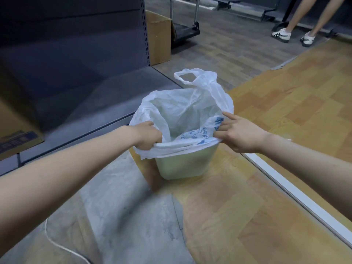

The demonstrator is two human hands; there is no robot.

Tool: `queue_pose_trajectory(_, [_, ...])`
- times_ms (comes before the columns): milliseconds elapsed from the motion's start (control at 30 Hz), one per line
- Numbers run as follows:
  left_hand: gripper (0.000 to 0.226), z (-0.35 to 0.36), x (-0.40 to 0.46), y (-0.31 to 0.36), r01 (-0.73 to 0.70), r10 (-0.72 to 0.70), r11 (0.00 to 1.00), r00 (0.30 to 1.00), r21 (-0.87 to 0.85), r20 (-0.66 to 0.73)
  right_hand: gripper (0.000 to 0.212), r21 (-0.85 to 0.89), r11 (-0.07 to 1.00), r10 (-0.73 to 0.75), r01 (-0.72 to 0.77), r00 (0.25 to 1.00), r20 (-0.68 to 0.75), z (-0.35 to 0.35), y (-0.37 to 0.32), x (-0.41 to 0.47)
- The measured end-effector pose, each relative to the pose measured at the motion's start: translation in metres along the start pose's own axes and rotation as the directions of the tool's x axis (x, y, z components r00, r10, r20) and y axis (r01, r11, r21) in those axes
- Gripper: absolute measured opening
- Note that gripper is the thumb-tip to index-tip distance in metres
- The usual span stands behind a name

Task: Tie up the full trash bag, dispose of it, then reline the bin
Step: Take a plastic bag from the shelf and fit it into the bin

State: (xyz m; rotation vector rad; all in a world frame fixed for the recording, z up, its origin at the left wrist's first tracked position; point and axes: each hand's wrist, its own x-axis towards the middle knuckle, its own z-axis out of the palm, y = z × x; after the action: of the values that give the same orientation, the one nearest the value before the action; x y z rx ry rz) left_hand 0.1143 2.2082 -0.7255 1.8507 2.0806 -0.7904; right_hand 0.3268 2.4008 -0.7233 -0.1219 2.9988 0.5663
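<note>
- The left hand has its grip pinched closed on the near-left edge of the thin white plastic carrier bag with blue print, pulling it down over the rim.
- The right hand pinches the near-right edge of the same bag between thumb and curled fingers, with the forefinger stretched out along the rim.
- Between the two grips stands the small pale plastic bin on the floor, with the bag hanging open inside it and looking empty.
- Beyond the grips, the bag's far loop handle sticks up loose, not yet tucked.
- Judged from this, the full bag is already gone and relining is in its last stage: the far edge remains to be folded over.
</note>
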Motion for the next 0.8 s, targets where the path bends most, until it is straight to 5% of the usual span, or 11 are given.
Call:
queue_pose_trajectory(100, [0.014, -0.008, 0.003, 0.01, 0.025, -0.013, 0.983, 0.998, -0.184, 0.063, 0.017, 0.057, 0.998, 0.01, -0.006, 0.998, -0.065, 0.0, -0.004, 0.003])
queue_pose_trajectory(200, [0.032, -0.021, 0.01, 0.035, -0.076, 0.048, 0.866, 0.996, -0.494, -0.069, 0.025, 0.068, 0.994, 0.086, -0.087, 0.996, 0.009, 0.002, -0.004, 0.0])
queue_pose_trajectory(367, [0.014, -0.018, 0.024, 0.061, -0.173, 0.013, 0.881, 0.939, -0.441, -0.342, 0.035, 0.202, 0.973, 0.134, -0.114, 0.987, -0.087, 0.0, -0.009, -0.013])
queue_pose_trajectory(467, [0.016, -0.013, 0.022, 0.056, -0.192, 0.016, 0.858, 0.937, -0.476, -0.35, 0.042, 0.332, 0.937, 0.196, -0.109, 0.951, -0.24, 0.005, -0.019, -0.022])
queue_pose_trajectory(533, [0.014, -0.012, 0.022, 0.053, -0.199, 0.023, 0.848, 0.94, -0.491, -0.341, 0.029, 0.35, 0.921, 0.273, -0.167, 0.922, -0.277, 0.01, -0.025, -0.022])
queue_pose_trajectory(667, [0.008, -0.013, 0.024, 0.05, -0.199, 0.04, 0.849, 0.948, -0.489, -0.317, 0.053, 0.294, 0.92, 0.327, -0.26, 0.923, -0.205, 0.011, -0.022, -0.018])
queue_pose_trajectory(800, [0.009, -0.011, 0.026, 0.049, -0.219, 0.08, 0.855, 0.952, -0.47, -0.296, 0.05, -0.01, 0.99, 0.131, -0.139, 0.955, -0.268, 0.008, -0.01, -0.018])
